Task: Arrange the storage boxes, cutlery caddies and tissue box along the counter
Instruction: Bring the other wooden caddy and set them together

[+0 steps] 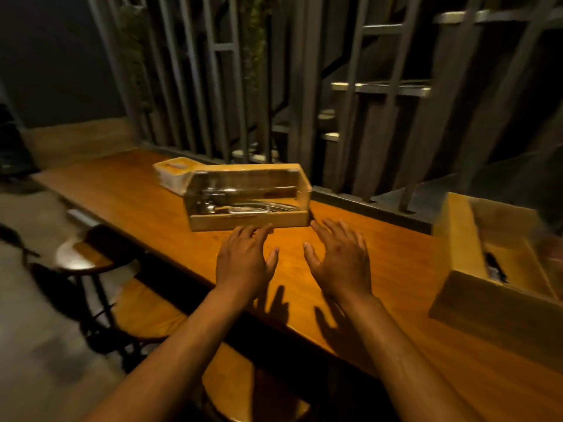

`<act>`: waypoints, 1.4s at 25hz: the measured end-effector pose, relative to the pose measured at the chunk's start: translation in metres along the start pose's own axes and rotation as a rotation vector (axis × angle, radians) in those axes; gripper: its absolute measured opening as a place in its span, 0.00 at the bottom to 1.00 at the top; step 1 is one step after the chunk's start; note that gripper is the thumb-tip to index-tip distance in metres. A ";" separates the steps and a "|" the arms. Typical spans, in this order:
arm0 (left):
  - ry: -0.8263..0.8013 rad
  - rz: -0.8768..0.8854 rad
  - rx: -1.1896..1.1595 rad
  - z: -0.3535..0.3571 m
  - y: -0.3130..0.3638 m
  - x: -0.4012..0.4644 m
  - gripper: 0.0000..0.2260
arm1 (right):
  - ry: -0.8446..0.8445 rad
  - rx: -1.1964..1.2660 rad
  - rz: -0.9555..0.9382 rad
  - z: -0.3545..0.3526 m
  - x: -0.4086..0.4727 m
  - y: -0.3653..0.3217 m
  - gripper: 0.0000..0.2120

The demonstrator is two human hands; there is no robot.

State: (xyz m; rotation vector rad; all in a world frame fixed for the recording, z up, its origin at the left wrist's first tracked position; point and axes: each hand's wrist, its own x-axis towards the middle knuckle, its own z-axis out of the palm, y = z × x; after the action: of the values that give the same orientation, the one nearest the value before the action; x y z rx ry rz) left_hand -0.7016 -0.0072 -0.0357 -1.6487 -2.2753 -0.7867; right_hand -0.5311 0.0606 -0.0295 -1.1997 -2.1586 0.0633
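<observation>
Cutlery caddy point(248, 197) sits mid-counter point(137, 196), near the back edge by the slatted railing point(195, 86). Tissue box point(173, 175) just behind-left of it, touching or nearly so. Open storage box point(475, 269) well apart to the right. Both hands point(243, 257) point(338, 260) hover just in front of the caddy. Stools point(82, 254) below counter's front edge, left.

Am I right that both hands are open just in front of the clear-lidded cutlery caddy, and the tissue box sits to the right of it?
Not quite. The head view shows the tissue box behind the caddy's left end, not to its right. The rest holds: the left hand and right hand are open just in front of the cutlery caddy.
</observation>
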 end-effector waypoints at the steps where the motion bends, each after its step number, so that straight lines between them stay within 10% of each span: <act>1: -0.002 -0.015 0.010 -0.005 -0.009 -0.003 0.24 | -0.002 0.021 -0.013 0.007 0.002 -0.007 0.22; 14: -0.017 -0.061 0.041 -0.045 -0.186 0.094 0.23 | -0.092 0.039 -0.053 0.117 0.078 -0.134 0.25; 22: -0.130 0.003 0.084 -0.017 -0.290 0.187 0.26 | -0.236 -0.169 0.088 0.230 0.190 -0.246 0.44; 35: -0.304 0.250 0.059 0.035 -0.293 0.230 0.46 | -0.018 -0.170 0.014 0.224 0.146 -0.179 0.32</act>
State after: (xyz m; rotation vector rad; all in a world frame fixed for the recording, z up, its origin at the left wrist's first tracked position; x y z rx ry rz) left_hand -1.0492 0.1323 -0.0411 -2.0930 -2.1867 -0.4325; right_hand -0.8435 0.1283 -0.0674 -1.3139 -2.2066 -0.1053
